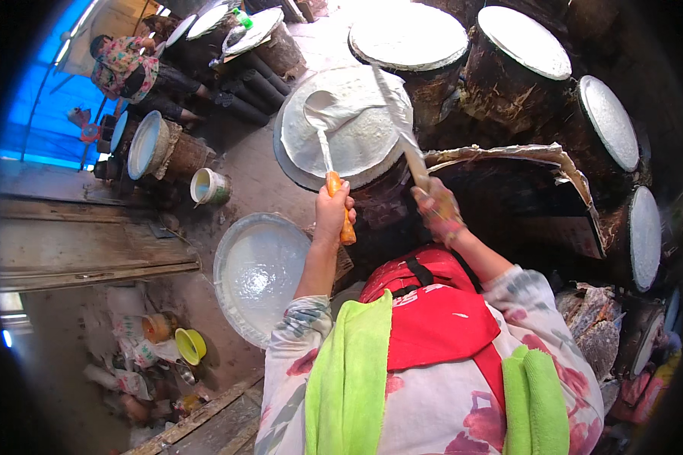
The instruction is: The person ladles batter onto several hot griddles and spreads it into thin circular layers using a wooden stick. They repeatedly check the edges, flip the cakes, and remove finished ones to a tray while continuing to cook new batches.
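A round griddle (284,160) on a drum-like stove stands before me, with a pale, wet batter layer (370,151) across its top. My left hand (333,210) grips the orange handle of a metal ladle (323,142), whose bowl rests at the batter's upper left. In my right hand (439,211), which looks gloved or smeared, is the handle of a long flat spatula or scraper (414,159); its blade is blurred and reaches over the griddle's right side. Below the griddle, left of my left forearm, sits a wide basin (262,278) of whitish liquid batter.
More round griddles (410,37) on stoves curve along the top and right. A curved board with a ragged edge (489,153) stands right of my right hand. A small bucket (210,187) and yellow bowl (191,346) are at left. Another person (128,71) is at upper left.
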The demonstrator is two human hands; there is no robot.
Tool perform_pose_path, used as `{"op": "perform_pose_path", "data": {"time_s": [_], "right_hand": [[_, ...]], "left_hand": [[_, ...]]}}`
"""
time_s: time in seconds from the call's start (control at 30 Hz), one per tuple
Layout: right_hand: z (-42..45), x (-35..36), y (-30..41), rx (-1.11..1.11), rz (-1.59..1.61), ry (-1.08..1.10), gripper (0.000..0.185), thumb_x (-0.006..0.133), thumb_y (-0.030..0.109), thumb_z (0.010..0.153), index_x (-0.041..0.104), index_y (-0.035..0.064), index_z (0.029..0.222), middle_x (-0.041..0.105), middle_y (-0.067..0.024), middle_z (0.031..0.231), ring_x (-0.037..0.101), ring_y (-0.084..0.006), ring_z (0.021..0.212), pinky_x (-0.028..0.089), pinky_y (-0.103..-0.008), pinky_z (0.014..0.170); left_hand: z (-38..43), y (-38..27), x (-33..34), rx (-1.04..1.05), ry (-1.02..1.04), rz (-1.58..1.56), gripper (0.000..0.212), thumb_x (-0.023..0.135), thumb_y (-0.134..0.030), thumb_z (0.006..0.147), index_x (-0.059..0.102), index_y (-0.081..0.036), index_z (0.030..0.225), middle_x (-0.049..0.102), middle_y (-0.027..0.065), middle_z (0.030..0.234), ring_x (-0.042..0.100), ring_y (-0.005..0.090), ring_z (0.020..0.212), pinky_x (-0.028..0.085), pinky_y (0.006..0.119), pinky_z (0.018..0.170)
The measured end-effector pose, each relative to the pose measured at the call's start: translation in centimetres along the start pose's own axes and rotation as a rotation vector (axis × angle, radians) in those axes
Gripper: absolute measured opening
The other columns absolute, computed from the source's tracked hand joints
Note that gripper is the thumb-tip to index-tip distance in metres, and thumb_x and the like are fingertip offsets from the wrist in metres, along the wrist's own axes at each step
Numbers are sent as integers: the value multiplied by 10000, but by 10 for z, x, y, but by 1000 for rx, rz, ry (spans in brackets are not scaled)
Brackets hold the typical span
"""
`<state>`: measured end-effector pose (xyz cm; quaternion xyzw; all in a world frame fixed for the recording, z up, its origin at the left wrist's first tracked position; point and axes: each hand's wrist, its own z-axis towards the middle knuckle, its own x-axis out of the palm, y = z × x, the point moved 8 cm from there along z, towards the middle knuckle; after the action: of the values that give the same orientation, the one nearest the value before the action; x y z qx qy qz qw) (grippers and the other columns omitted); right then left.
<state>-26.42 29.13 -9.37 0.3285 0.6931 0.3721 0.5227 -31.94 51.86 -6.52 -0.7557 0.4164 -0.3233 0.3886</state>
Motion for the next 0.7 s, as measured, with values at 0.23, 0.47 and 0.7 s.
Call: {"op": "perform_pose_path", "data": {"time_s": [0.23, 0.47, 0.7], "right_hand": [[-6, 41, -63, 74, 23, 28, 272, 560, 276, 845, 523, 16, 915, 590, -158, 704, 586, -270, 614, 452, -385, 522], [-58, 11, -68, 334, 133, 157, 261, 560, 242, 854, 508, -8, 904, 523, -73, 576, 523, -152, 473, 401, -313, 412], [-87, -32, -58, 268, -2, 143, 331, 566, 320, 840, 541, 0, 923, 612, -179, 692, 623, -307, 648, 455, -374, 555]], "left_hand": [[0, -1, -1, -11, 5, -9, 214, 536, -223, 882, 420, -85, 997, 445, 15, 607, 411, 99, 387, 351, 230, 348], [-7, -4, 0, -50, 4, -12, 221, 541, -237, 882, 423, -95, 1004, 442, 13, 609, 422, 100, 394, 351, 232, 354], [-5, -6, -3, -59, 21, 3, 224, 539, -248, 883, 418, -94, 993, 440, 11, 608, 421, 96, 395, 358, 235, 363]]}}
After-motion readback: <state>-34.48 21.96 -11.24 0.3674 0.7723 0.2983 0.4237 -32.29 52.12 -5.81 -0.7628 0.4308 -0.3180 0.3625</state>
